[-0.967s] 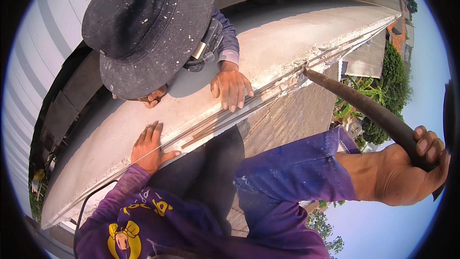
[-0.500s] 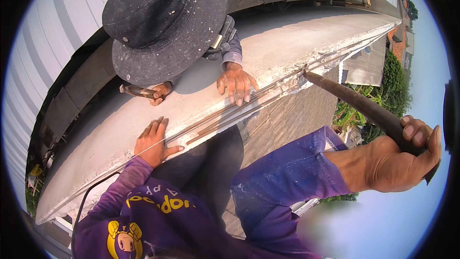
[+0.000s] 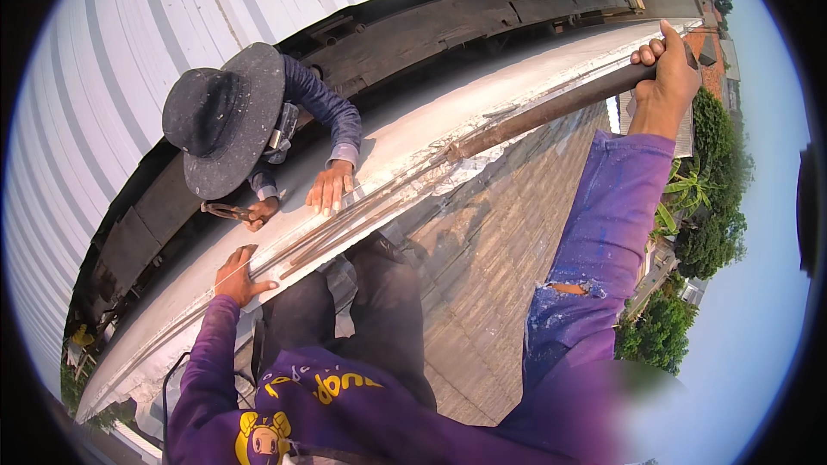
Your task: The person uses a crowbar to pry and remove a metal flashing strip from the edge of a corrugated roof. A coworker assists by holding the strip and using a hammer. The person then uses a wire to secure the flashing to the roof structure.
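My right hand (image 3: 665, 77) is closed around the upper end of a long brown metal bar (image 3: 556, 112), my arm stretched far to the right. The bar's lower end meets several thin steel rods (image 3: 345, 231) along the outer edge of a pale concrete ledge (image 3: 392, 139). My left hand (image 3: 238, 275) rests on that ledge beside the rods, thumb apart from the fingers. Across from me, a person in a dark speckled hat (image 3: 220, 116) leans over the ledge. One of that person's hands grips pincers (image 3: 226, 210); the other hand (image 3: 330, 188) lies flat near the rods.
White corrugated metal sheeting (image 3: 129, 77) rises behind the person, with a dark beam (image 3: 465, 21) below it. A tiled roof (image 3: 482, 275) slopes away beneath the ledge's outer side. Trees (image 3: 706, 181) and other roofs stand lower at the right.
My right hand has swung up and away with the bar, which now lies more nearly along the ledge. My view has shifted. My left hand stays on the ledge.
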Tool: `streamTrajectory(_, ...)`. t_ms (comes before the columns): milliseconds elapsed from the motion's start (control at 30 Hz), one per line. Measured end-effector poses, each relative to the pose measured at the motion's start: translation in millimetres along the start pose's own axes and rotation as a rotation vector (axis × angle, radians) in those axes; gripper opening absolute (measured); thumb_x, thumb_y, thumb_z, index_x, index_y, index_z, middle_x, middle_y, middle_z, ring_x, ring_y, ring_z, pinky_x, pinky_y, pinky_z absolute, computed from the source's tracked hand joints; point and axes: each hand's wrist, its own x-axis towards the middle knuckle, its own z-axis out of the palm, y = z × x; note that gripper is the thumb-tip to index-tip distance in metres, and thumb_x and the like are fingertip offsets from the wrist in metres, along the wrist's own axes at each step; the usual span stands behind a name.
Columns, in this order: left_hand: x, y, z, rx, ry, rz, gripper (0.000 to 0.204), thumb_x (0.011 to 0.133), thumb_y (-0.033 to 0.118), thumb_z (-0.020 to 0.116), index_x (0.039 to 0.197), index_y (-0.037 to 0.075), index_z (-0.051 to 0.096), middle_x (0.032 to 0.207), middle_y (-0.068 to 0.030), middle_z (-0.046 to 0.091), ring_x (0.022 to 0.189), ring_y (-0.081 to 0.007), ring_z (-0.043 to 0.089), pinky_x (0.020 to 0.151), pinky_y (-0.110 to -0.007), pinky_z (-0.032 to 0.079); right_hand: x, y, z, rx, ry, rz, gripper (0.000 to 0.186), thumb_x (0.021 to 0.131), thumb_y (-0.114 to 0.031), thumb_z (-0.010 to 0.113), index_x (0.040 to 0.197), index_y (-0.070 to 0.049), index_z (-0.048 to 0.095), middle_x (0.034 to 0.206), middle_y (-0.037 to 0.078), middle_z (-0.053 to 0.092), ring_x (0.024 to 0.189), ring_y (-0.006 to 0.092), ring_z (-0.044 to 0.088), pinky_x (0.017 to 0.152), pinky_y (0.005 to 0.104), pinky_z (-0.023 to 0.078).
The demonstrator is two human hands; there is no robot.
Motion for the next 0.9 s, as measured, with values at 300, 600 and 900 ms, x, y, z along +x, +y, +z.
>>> streamTrajectory(300, -3, 38, -17, 0.232, -0.135, -0.222, 0.12, 0.065, 0.068, 0.09, 0.158, 0.01, 0.04, 0.153, -0.0193, 0.056, 0.142, -0.0397, 0.053, 0.117, -0.049, 0.044, 106, 77, -20, -0.104, 0.008, 0.364, 0.014, 0.096, -0.005, 0.071, 0.09, 0.001, 0.06, 0.08, 0.009, 0.062, 0.055, 0.0145, 0.057, 0.049, 0.0343, 0.049)
streamTrajectory(600, -14, 35, 30, 0.05, -0.044, -0.453, 0.129, 0.078, 0.042, 0.091, 0.172, 0.008, 0.01, 0.167, -0.0337, 0.033, 0.158, -0.0484, 0.028, 0.131, -0.049, 0.026, 40, 19, -60, 0.208, -0.24, 0.288, 0.019, 0.096, -0.007, 0.077, 0.088, -0.004, 0.06, 0.069, 0.004, 0.055, 0.055, 0.0151, 0.053, 0.056, 0.0373, 0.049)
streamTrajectory(900, 16, 79, 12, 0.167, -0.32, -0.714, 0.099, 0.089, 0.044, 0.081, 0.163, -0.002, 0.033, 0.149, -0.0299, 0.058, 0.135, -0.0406, 0.061, 0.113, -0.046, 0.05, 133, -19, -86, 0.258, -0.734, 0.046, 0.021, 0.101, -0.014, 0.074, 0.113, -0.001, 0.063, 0.092, 0.004, 0.063, 0.075, 0.014, 0.06, 0.065, 0.0311, 0.05)
